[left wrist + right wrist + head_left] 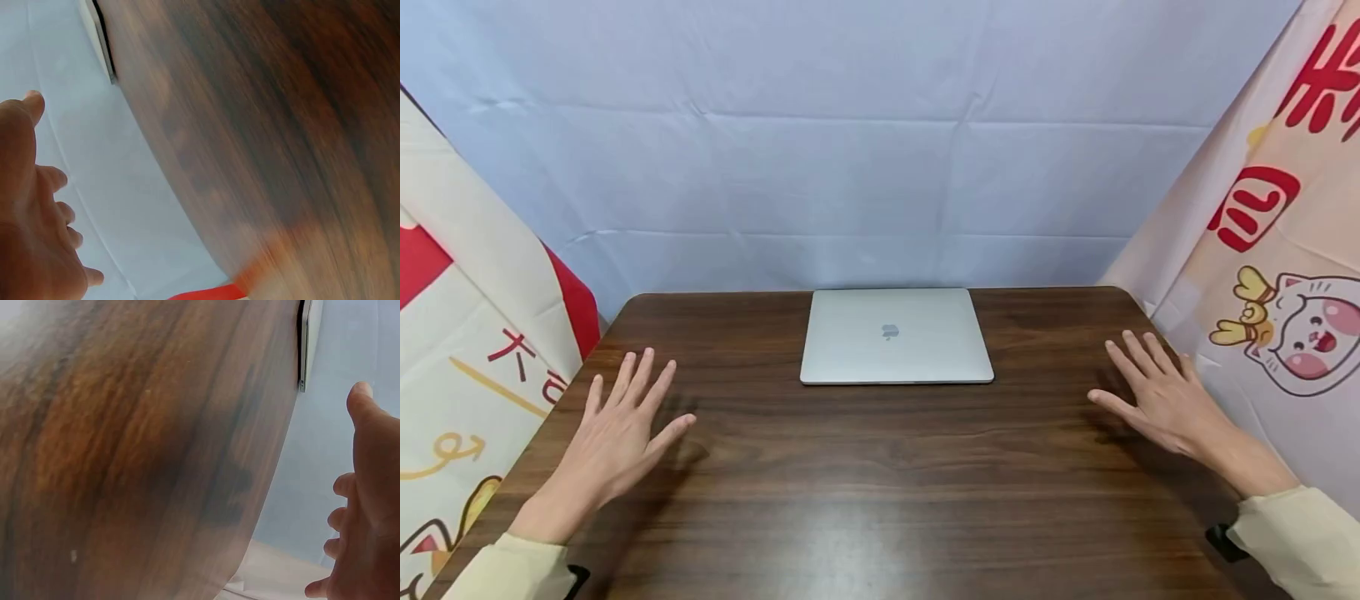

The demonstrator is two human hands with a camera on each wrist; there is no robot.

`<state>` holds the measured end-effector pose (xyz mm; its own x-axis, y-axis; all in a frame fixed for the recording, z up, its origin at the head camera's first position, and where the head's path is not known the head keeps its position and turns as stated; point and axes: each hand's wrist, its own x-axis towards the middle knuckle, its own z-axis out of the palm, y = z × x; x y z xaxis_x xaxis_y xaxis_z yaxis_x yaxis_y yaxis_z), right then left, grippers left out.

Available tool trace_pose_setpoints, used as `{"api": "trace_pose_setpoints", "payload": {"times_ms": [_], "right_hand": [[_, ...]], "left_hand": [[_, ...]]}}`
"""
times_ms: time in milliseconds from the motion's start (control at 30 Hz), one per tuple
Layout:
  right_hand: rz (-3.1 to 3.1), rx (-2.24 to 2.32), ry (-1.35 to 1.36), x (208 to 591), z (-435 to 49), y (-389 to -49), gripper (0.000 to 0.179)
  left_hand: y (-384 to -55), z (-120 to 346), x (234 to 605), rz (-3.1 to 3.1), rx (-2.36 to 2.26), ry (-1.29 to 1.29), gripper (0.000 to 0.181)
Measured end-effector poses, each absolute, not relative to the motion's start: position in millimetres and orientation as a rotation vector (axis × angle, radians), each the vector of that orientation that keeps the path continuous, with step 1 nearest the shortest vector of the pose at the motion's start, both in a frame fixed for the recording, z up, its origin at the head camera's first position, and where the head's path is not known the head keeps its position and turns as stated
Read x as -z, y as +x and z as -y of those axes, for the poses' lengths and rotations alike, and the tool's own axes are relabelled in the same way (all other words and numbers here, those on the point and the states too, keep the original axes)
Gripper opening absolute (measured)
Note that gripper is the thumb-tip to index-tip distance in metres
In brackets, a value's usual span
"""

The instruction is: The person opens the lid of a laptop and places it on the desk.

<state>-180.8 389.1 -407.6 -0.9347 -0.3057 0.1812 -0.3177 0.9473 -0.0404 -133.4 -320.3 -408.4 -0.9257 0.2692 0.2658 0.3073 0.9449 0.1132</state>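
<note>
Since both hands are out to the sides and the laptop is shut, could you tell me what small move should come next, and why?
Probably bring both hands inward toward the laptop. It lies closed at the table's far middle, while the left hand and right hand are spread open, each well apart from it, holding nothing.

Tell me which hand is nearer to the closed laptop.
Right, though only slightly. The right hand lies open on the table, right of the laptop; the left hand lies open to its left, a bit farther off.
</note>
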Motion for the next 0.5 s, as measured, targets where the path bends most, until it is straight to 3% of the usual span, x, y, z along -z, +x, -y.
{"api": "trace_pose_setpoints", "payload": {"times_ms": [500], "right_hand": [[3.027, -0.414, 0.464, 409, -360, -197, 0.093]], "left_hand": [[-151, 286, 398, 2.899, 0.683, -0.379, 0.078]]}}
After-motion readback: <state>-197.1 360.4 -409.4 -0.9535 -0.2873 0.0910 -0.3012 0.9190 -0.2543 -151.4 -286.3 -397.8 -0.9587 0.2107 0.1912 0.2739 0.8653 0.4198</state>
